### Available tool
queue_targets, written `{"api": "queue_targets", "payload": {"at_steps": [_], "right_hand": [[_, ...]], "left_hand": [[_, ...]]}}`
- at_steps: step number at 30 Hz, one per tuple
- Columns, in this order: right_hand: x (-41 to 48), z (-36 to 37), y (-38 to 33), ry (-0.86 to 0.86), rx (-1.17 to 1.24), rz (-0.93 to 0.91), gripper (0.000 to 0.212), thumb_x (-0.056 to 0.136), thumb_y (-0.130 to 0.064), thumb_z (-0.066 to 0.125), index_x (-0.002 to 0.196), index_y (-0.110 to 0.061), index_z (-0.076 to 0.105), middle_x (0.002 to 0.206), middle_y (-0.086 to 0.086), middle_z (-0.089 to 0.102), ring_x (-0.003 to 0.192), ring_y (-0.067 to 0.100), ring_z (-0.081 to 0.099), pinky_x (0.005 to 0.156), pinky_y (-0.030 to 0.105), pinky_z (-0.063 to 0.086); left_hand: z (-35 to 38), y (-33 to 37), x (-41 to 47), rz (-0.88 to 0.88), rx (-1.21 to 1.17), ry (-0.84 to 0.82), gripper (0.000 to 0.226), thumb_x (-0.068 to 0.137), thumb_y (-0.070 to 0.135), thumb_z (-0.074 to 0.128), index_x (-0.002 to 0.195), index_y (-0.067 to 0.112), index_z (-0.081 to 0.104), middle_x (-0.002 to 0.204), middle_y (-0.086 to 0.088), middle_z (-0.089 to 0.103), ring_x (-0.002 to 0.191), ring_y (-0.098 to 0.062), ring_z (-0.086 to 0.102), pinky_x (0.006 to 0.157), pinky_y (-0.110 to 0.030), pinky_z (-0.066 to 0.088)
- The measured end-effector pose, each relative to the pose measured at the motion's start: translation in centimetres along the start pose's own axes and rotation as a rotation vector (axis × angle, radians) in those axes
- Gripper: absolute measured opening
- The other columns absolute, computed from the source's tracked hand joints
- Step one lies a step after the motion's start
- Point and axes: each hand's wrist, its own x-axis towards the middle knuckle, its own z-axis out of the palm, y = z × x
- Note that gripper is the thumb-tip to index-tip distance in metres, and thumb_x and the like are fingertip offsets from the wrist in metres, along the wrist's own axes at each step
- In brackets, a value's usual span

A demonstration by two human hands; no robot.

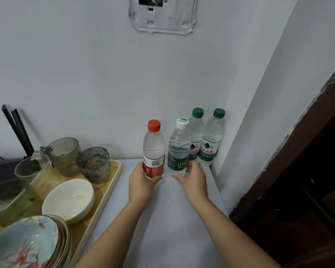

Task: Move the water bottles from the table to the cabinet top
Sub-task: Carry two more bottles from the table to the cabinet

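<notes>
Several water bottles stand upright on the white cabinet top (pixel 174 219) near the wall corner. My left hand (pixel 141 178) grips the base of the red-capped bottle (pixel 154 146). My right hand (pixel 193 176) curls around the bottom of the white-capped bottle (pixel 179 146) with a dark green label; whether its fingers still press the bottle is unclear. Two green-capped bottles (pixel 196 132) (pixel 213 136) stand behind, close to the corner, the right one almost against the side wall.
A beige tray (pixel 112 182) at the left holds several glass cups (pixel 94 163), a white bowl (pixel 69 200) and stacked patterned bowls (pixel 25 244). A dark wooden door frame (pixel 298 171) rises at the right. A clear plastic mount (pixel 162 14) hangs on the wall above.
</notes>
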Motion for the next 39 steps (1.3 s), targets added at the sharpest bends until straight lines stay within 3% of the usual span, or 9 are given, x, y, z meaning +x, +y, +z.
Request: {"api": "queue_targets", "payload": {"at_steps": [4,10,16,32,36,39], "right_hand": [[1.6,0.8,-0.4,0.026,-0.048,-0.012,0.045,0.073,-0.025,0.084,0.105,-0.006,0.059,0.093,0.002,0.052,0.08,0.015,0.052,0.068,0.023,0.036],[3.0,2.0,-0.8,0.022,-0.079,0.011,0.033,0.077,-0.026,0.081,0.089,-0.01,0.055,0.076,0.003,0.063,0.072,0.022,0.061,0.066,0.033,0.048],[3.9,3.2,-1.3,0.025,-0.114,0.016,0.028,0.081,-0.028,0.076,0.077,-0.011,0.054,0.07,0.006,0.065,0.067,0.023,0.06,0.061,0.033,0.046],[3.8,2.6,-1.5,-0.008,-0.202,-0.024,0.03,0.085,-0.032,0.073,0.076,-0.017,0.049,0.068,0.004,0.063,0.064,0.021,0.057,0.056,0.029,0.041],[2.7,1.2,-1.9,-0.083,-0.277,-0.042,0.028,0.084,-0.035,0.073,0.091,-0.014,0.055,0.087,0.003,0.064,0.08,0.022,0.06,0.064,0.028,0.04],[0.5,-0.6,-1.5,-0.181,-0.479,-0.101,0.046,0.085,-0.046,0.067,0.118,-0.016,0.055,0.119,0.002,0.058,0.111,0.023,0.053,0.084,0.034,0.043]], "left_hand": [[0.8,0.6,1.6,0.01,0.041,0.019,0.054,0.064,0.02,0.087,0.11,0.014,0.06,0.105,-0.005,0.062,0.094,-0.019,0.06,0.08,-0.028,0.045],[1.2,1.2,3.4,-0.009,0.073,0.035,0.053,0.068,0.019,0.085,0.113,0.011,0.058,0.108,-0.008,0.058,0.102,-0.023,0.056,0.079,-0.024,0.038],[1.7,2.2,4.8,-0.029,0.108,0.044,0.05,0.073,0.018,0.082,0.116,0.007,0.057,0.108,-0.011,0.056,0.098,-0.027,0.059,0.078,-0.026,0.04],[1.8,2.0,5.1,-0.021,0.139,0.002,0.046,0.079,0.017,0.077,0.117,0.004,0.055,0.11,-0.015,0.053,0.099,-0.03,0.058,0.083,-0.031,0.043],[1.1,1.6,3.8,-0.068,0.108,-0.055,0.066,0.077,0.025,0.079,0.131,0.007,0.046,0.124,-0.015,0.051,0.119,-0.03,0.05,0.093,-0.03,0.039],[0.1,0.6,0.5,0.017,0.339,-0.055,0.091,0.081,0.04,0.072,0.148,0.004,0.022,0.149,-0.02,0.031,0.143,-0.035,0.02,0.117,-0.04,0.022]]}}
